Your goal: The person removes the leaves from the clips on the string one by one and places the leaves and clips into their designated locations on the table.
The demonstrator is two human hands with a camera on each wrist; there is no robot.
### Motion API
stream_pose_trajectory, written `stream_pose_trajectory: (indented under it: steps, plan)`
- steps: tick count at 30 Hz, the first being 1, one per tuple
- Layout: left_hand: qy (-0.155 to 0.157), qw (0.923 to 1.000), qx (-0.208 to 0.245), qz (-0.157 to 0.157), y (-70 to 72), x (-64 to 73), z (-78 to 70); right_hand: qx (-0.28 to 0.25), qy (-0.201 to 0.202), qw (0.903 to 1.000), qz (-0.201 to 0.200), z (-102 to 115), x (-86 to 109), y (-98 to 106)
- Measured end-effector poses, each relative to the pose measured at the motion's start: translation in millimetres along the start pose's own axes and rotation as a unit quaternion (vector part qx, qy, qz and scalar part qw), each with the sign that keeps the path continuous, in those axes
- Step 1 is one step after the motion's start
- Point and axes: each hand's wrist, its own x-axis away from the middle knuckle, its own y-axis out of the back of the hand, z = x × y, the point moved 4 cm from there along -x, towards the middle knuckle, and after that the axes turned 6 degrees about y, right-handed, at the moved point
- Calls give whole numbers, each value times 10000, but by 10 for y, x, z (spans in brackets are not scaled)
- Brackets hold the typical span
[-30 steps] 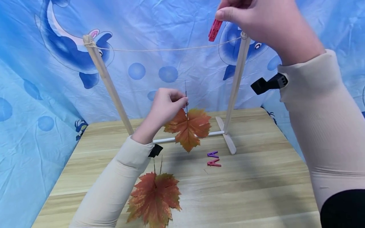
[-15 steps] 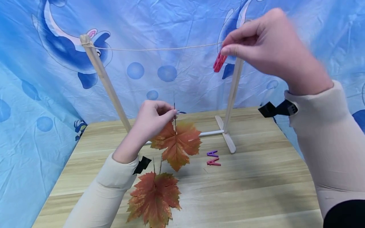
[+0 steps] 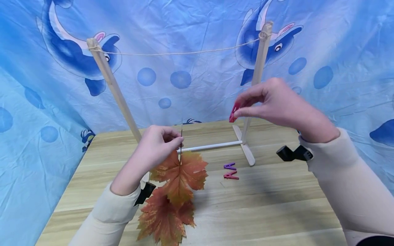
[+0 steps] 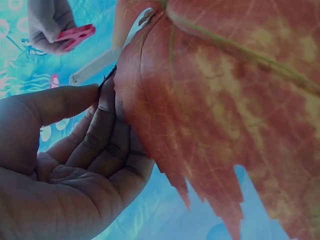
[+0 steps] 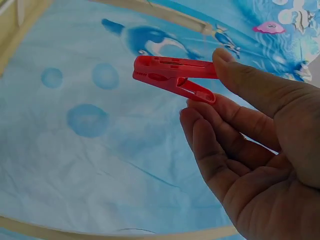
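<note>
My left hand pinches the thin dark stem of an orange-red maple leaf, which hangs below the fingers. In the left wrist view this leaf fills the right side. Below it in the head view a second red-orange leaf lies on the table, partly covered by the held one. My right hand holds a red clothespin by its handle ends, between thumb and fingers. The right wrist view shows this clothespin with its jaws together. A string runs above both hands.
The string is tied between a left wooden post and a right wooden post. A white bar joins the posts low down. A purple clothespin and a pink-red clothespin lie on the wooden table.
Both hands have come down from near the string. The left hand carried its leaf down and left, over the lying leaf. The right hand lowered the red clothespin.
</note>
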Motion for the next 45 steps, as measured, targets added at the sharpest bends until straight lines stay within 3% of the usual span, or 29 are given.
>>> stream_pose_trajectory:
  steps: [9, 21, 31, 37, 45]
  plan:
    - [304, 9982, -22, 517, -202, 76, 203, -615, -374, 9964, 445, -229, 262, -440]
    - [291, 9955, -140, 887, -477, 180, 490, -1024, -629, 9882, 945, -607, 609, -1110]
    - [446, 9928, -351, 1057, -720, 139, 777, -1338, -770, 9770, 1474, -840, 858, -1521]
    - [559, 9901, -583, 1146, -876, 97, 1025, -1577, -959, 9660, 1812, -1005, 982, -1758]
    - [557, 9897, -795, 1055, -1083, 111, 1272, -1285, -948, 9690, 1887, -1153, 1150, -2004]
